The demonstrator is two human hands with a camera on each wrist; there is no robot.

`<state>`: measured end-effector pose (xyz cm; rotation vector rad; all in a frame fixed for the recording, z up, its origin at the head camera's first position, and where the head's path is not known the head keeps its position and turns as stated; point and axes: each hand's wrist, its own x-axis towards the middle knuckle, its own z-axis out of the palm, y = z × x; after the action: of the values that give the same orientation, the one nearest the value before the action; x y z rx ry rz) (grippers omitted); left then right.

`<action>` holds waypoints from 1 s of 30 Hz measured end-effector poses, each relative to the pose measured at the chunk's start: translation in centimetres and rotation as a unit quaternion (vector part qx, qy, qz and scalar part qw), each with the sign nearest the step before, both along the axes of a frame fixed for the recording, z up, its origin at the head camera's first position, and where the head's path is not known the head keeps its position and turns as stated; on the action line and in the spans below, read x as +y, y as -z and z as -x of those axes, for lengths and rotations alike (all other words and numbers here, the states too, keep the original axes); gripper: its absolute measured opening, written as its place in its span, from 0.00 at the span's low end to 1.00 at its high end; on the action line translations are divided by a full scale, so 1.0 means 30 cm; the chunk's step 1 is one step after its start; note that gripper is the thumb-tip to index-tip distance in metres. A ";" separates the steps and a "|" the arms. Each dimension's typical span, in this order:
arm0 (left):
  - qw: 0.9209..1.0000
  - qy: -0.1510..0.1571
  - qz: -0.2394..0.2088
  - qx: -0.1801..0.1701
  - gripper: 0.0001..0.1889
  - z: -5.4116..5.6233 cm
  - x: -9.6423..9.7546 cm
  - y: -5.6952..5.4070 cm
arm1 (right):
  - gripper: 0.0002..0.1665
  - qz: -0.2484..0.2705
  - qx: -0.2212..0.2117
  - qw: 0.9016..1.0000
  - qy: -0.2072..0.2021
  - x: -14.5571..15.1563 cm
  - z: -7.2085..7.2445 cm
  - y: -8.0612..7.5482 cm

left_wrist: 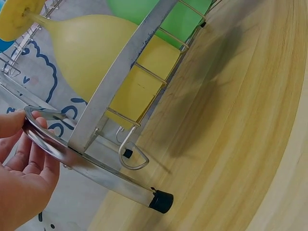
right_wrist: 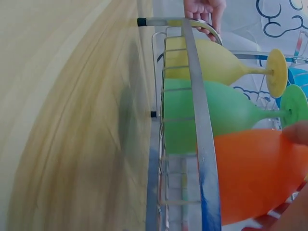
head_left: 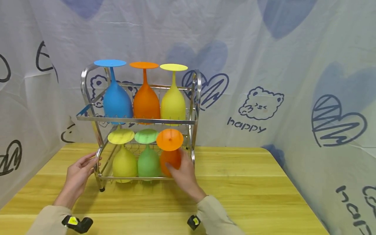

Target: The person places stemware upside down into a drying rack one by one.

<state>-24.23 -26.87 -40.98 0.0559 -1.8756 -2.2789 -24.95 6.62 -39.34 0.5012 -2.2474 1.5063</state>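
Note:
In the head view, a two-tier chrome rack (head_left: 138, 121) holds upside-down plastic goblets. My right hand (head_left: 185, 173) grips an orange goblet (head_left: 170, 140) by its bowl at the right end of the lower tier. Beside it stand a green goblet (head_left: 148, 160) and a yellow goblet (head_left: 124, 161). In the right wrist view, the orange bowl (right_wrist: 255, 175) sits behind the front rail, rim toward the wire base. My left hand (head_left: 77, 173) holds the rack's left side frame; in the left wrist view, thumb and fingers (left_wrist: 33, 159) lie either side of the curved tube (left_wrist: 53, 144).
On the upper tier stand a blue goblet (head_left: 117, 101), another orange goblet (head_left: 146, 102) and another yellow goblet (head_left: 173, 104), feet up. The rack rests on a wooden table (head_left: 243, 182) on black-capped feet. A printed curtain (head_left: 264, 65) hangs behind and at both sides.

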 end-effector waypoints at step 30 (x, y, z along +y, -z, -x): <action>1.000 -0.013 -0.021 0.009 0.09 0.000 0.005 0.005 | 0.47 -0.082 -0.131 0.986 0.063 -0.033 -0.004 0.031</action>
<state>-24.23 -26.71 -41.12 0.0655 -1.8074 -2.2938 -24.82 5.64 -40.27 0.2107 -2.5649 1.4002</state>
